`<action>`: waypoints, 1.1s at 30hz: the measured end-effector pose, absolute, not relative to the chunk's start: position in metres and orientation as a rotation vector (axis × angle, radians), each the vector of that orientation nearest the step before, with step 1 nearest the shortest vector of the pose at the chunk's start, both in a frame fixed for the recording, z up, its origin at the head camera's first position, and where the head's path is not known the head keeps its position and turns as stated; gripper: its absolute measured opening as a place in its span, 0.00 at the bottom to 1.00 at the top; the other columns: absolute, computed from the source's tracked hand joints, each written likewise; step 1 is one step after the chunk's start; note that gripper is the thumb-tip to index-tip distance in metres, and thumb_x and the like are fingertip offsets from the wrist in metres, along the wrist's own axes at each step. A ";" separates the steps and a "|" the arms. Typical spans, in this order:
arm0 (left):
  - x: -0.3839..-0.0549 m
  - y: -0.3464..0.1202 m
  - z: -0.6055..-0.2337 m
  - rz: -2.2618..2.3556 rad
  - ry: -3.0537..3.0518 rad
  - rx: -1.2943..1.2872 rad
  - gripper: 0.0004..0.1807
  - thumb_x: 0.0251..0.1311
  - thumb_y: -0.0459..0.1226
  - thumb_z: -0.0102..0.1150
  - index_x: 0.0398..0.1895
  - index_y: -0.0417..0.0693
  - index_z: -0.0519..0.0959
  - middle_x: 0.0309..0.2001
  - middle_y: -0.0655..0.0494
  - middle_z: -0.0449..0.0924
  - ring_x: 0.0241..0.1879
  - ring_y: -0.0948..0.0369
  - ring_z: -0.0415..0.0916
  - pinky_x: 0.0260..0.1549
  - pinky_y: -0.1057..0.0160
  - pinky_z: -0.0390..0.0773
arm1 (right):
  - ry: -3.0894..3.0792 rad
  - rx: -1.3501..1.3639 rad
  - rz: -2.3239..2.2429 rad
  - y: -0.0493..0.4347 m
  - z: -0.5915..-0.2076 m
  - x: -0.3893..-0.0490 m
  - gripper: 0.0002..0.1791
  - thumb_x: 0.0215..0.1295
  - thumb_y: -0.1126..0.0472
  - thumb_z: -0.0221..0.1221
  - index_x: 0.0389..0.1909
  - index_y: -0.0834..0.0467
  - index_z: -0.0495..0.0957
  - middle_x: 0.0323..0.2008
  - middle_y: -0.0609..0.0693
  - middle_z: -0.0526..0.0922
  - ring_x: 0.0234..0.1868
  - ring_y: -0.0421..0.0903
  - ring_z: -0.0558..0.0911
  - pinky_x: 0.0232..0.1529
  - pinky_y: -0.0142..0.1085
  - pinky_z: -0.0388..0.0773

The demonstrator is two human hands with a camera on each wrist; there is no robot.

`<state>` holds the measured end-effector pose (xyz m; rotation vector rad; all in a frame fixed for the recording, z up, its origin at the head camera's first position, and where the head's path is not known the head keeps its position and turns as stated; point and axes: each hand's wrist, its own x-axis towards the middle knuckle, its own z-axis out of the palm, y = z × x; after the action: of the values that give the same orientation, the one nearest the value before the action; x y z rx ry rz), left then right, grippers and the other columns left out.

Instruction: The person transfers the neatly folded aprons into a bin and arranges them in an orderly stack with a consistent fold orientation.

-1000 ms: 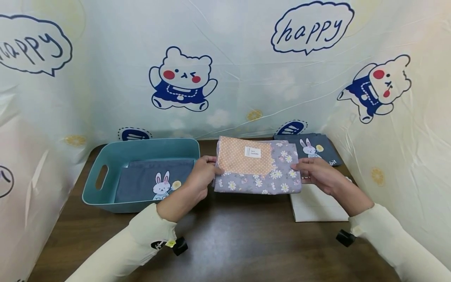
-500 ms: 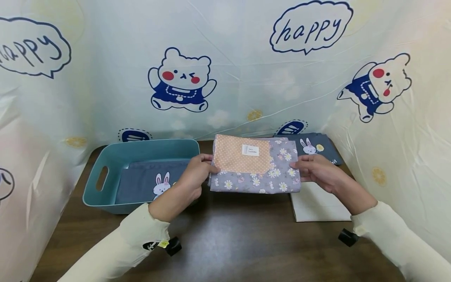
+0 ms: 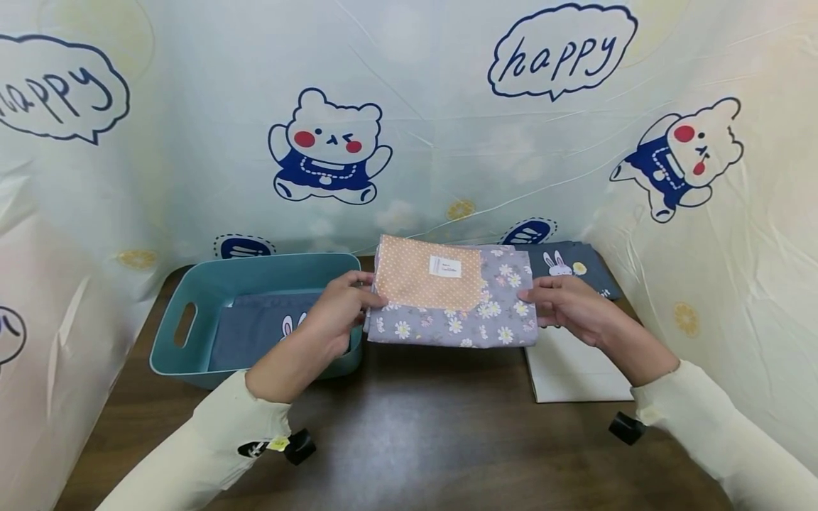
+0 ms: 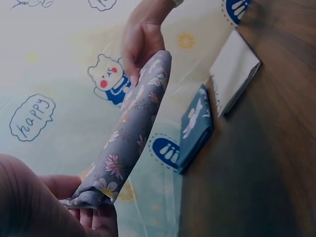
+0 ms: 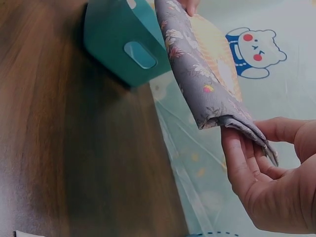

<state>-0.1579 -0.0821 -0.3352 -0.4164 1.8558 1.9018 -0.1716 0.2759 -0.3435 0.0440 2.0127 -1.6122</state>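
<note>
A folded purple-grey floral cloth (image 3: 454, 325), with an orange dotted patch and a white label, is held up above the table between both hands. At its left edge my left hand (image 3: 335, 312) pinches it, thumb on top and fingers underneath. My right hand (image 3: 571, 306) grips the opposite edge the same way. In the left wrist view the cloth (image 4: 129, 133) appears as a thick, layered fold. Behind my left forearm, a teal basket (image 3: 255, 264) contains a folded dark blue cloth (image 3: 249, 333) with a rabbit print, partly hidden by that arm.
At the back right lies another folded dark blue rabbit-print cloth (image 3: 591, 264). In front of it is a flat white item (image 3: 575, 372), partly under my right hand. All stand on a brown wooden table (image 3: 415, 433), with a printed curtain (image 3: 441, 142) behind.
Both hands have carried the floral cloth a little left and up, toward the basket. My left hand now overlaps the basket's right side and covers more of the rabbit print.
</note>
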 end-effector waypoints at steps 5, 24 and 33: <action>-0.159 -0.090 -0.326 1.885 1.845 -0.437 0.30 0.69 0.28 0.53 0.74 0.45 0.62 0.65 0.44 0.67 0.59 0.49 0.66 0.63 0.51 0.68 | 2.028 0.047 -1.656 0.268 -0.341 -0.172 0.23 0.76 0.57 0.58 0.59 0.71 0.71 0.43 0.47 0.86 0.42 0.43 0.88 0.48 0.38 0.87; -0.161 -0.106 -0.312 1.919 1.837 -0.443 0.33 0.71 0.28 0.52 0.78 0.43 0.59 0.74 0.44 0.60 0.63 0.50 0.65 0.71 0.51 0.64 | 1.950 0.106 -1.821 0.246 -0.330 -0.176 0.24 0.75 0.58 0.59 0.64 0.68 0.69 0.43 0.45 0.88 0.41 0.41 0.88 0.46 0.38 0.87; -0.163 -0.115 -0.307 1.895 1.848 -0.446 0.32 0.73 0.31 0.51 0.79 0.45 0.58 0.76 0.45 0.59 0.65 0.51 0.65 0.68 0.55 0.69 | 1.860 0.144 -1.907 0.235 -0.326 -0.176 0.25 0.76 0.59 0.58 0.65 0.69 0.67 0.40 0.44 0.89 0.40 0.40 0.88 0.45 0.35 0.87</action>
<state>-0.1629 -0.1152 -0.3069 -0.4458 1.8478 1.8954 -0.1758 0.2352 -0.3259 0.1443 1.8600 -1.9070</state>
